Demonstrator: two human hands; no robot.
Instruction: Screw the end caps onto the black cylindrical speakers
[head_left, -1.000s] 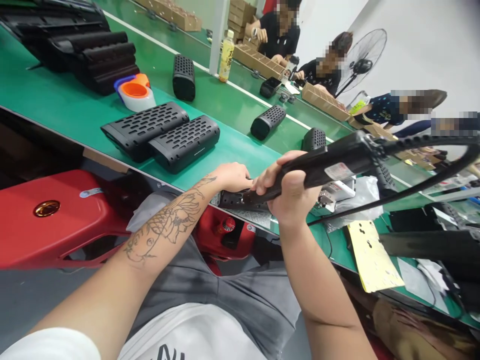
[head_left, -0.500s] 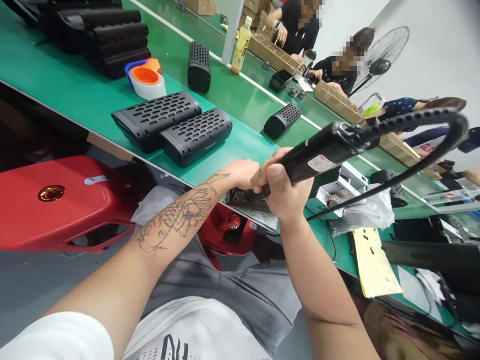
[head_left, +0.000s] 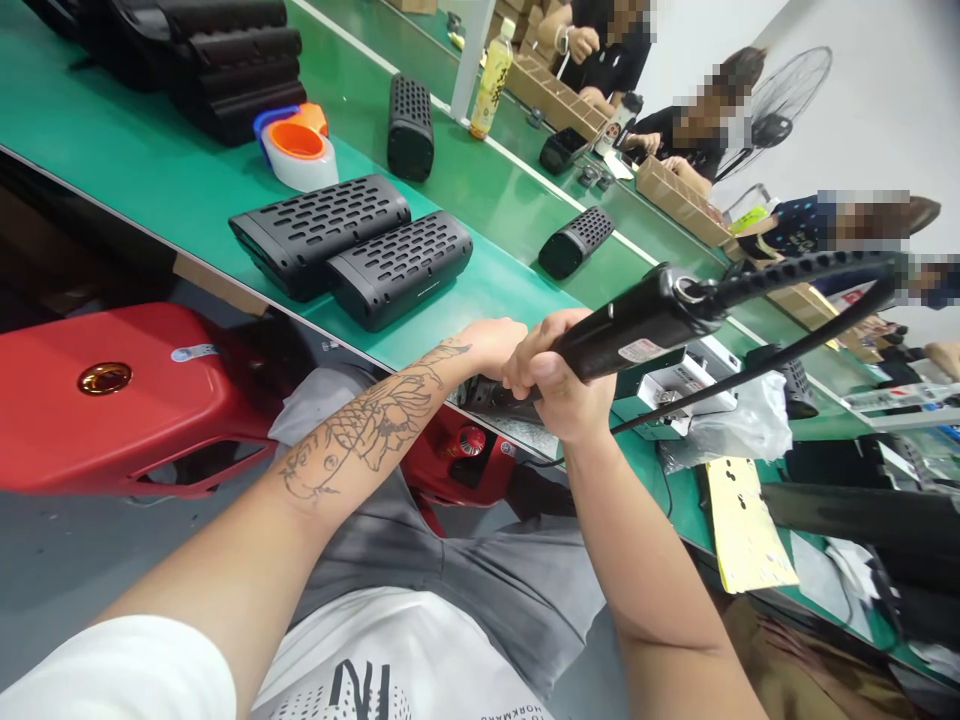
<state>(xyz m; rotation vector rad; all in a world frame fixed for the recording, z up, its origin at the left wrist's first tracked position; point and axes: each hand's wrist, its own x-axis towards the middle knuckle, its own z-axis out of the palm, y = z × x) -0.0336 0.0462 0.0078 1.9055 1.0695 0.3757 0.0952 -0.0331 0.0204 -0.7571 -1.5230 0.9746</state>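
My right hand (head_left: pixel 566 385) is wrapped round a black electric screwdriver (head_left: pixel 626 325), whose thick cable loops away to the right. The tool slants down to the left, and its tip is hidden by my fingers. Close beside it, my left hand (head_left: pixel 495 345) rests at the bench edge; its fingers are hidden behind my right hand. Below both hands a dark part (head_left: pixel 491 393) shows at the edge, too covered to name. Two black slotted housings (head_left: pixel 405 265) lie side by side on the green bench (head_left: pixel 135 180), left of my hands.
A tape roll (head_left: pixel 300 160) and stacked black housings (head_left: pixel 236 80) stand at the left. More slotted housings and a yellow-labelled bottle (head_left: pixel 493 80) are farther back. A plastic bag (head_left: pixel 739 425) and yellow sheet (head_left: pixel 750 525) lie right. Co-workers sit opposite. Red stools (head_left: pixel 142 400) are below.
The screwdriver's rear end has dropped slightly, along with its cable, and my right hand has tilted with it. My left hand stays almost in place. The view has shifted a little.
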